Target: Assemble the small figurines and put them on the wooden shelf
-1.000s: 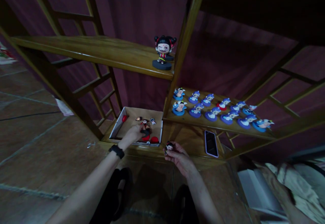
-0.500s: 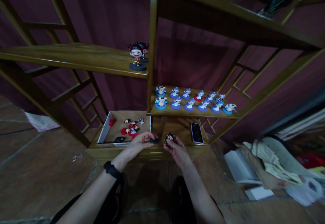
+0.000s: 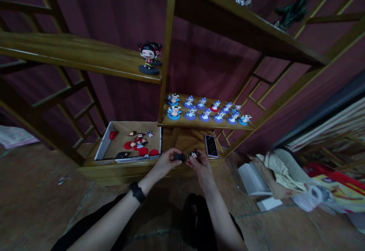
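Between thumb and fingers, my left hand (image 3: 167,162) grips a dark round base (image 3: 180,157). My right hand (image 3: 201,164) is closed on a small black-haired figurine (image 3: 193,154), held just to the right of the base; the two pieces are close but look apart. Left of my hands, a shallow cardboard box (image 3: 99,150) holds several small figurines (image 3: 139,141), red discs (image 3: 143,152) and a dark piece (image 3: 122,155). On the upper left shelf, a black-haired figurine (image 3: 148,55) stands on a dark base, with a second one partly hidden behind it.
Two rows of figurines (image 3: 205,114) on purple, blue and red bases stand on the right shelf (image 3: 182,123). A phone (image 3: 211,146) lies on the bottom board. Glass and green ornaments sit above. White boxes (image 3: 253,179), cloth and plastic bags are on the floor at right.
My left hand has moved right, bringing the base closer to the figurine, and the base now shows its flat face more. The view has shifted, so the shelves appear further left.
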Tool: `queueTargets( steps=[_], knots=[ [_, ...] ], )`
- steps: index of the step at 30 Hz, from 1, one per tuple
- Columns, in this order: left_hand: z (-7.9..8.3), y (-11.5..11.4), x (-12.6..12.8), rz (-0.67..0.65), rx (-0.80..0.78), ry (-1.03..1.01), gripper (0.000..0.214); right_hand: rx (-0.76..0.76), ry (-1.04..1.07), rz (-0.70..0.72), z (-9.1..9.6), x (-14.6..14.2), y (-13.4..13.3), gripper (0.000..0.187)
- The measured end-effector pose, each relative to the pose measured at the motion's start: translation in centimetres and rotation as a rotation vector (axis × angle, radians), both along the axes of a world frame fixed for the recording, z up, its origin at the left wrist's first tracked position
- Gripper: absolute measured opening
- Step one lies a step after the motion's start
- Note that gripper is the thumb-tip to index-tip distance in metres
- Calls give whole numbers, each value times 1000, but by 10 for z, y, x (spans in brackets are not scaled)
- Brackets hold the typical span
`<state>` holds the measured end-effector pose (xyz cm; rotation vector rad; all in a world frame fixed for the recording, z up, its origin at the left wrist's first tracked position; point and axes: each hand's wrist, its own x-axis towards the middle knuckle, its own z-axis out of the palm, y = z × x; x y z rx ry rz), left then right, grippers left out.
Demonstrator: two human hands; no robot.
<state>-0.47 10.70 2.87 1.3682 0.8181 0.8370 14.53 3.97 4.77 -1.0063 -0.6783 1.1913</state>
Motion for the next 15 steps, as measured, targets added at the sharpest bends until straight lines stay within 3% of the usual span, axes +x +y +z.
queueTargets(
  steps=[9, 15],
  knots=[
    [4, -6, 11, 15, 21, 0, 42, 11, -216, -86, -14, 1, 12, 39],
    [-4, -7, 13, 81, -175, -119, 44, -13, -308, -67, -21, 2, 17, 38]
  ],
)
